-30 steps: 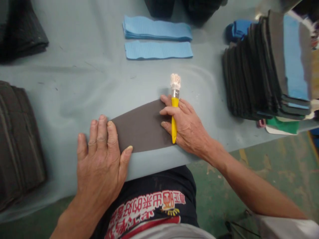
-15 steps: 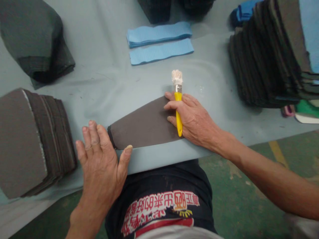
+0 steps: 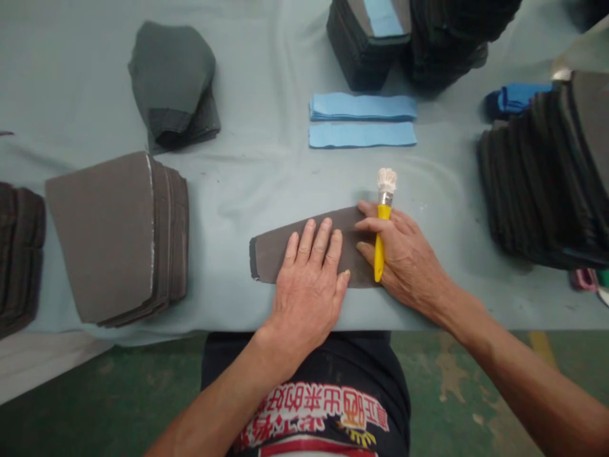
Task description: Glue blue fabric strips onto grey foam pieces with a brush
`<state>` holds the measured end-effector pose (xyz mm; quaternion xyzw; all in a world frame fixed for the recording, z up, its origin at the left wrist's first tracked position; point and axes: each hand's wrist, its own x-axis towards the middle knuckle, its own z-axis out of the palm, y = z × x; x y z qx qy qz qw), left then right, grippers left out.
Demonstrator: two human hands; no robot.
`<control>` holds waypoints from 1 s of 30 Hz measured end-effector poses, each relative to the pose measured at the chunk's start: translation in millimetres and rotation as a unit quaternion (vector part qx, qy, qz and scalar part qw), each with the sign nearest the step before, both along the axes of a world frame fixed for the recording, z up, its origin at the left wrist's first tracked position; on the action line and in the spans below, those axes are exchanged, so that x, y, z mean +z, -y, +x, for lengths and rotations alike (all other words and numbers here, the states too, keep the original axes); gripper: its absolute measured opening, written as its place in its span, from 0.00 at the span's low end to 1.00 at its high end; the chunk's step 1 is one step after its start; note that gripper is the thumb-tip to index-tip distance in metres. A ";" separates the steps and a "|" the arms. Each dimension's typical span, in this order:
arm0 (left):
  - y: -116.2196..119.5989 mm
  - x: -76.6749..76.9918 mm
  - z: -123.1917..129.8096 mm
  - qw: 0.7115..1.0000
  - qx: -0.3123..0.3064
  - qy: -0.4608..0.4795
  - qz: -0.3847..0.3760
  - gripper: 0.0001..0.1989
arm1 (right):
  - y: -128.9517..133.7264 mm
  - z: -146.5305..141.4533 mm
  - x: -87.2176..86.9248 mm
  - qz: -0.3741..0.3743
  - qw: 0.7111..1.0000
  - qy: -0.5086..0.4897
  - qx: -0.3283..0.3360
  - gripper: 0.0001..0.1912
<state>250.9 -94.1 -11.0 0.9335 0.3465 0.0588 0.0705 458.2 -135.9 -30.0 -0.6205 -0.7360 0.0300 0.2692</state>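
A dark grey-brown tapered piece (image 3: 271,254) lies flat near the table's front edge, its narrow end with a black edge strip at the left. My left hand (image 3: 309,282) rests palm down on its middle, fingers stretched out. At the wide right end, my right hand (image 3: 409,260) touches the piece with its fingertips and holds a brush (image 3: 382,241) between thumb and fingers. The brush has a yellow handle and whitish bristles pointing away from me.
Light blue strips (image 3: 362,134) lie beyond the hands. Stacks of dark pieces stand at the left (image 3: 109,241), right (image 3: 533,184) and back (image 3: 366,57). A dark green-grey pile (image 3: 174,76) sits at the back left. Blue folded material (image 3: 526,97) is behind the right stack.
My left hand has moved right, from beside the narrow end onto the piece's middle. My right hand still holds the brush at the wide end. The camera view has shifted.
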 end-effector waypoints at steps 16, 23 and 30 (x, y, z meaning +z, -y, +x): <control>-1.4 -2.1 2.5 0.998 0.003 0.034 -0.043 0.34 | 10.9 -53.0 67.7 0.103 0.925 -0.352 -0.104 0.16; 2.7 -7.9 5.0 0.999 0.010 0.053 0.002 0.26 | -9.7 -104.8 67.1 -0.078 0.851 -0.516 -0.062 0.22; 6.5 -16.0 6.7 0.997 0.010 0.069 0.038 0.28 | -35.4 -116.4 49.5 -0.112 0.849 -0.514 -0.053 0.23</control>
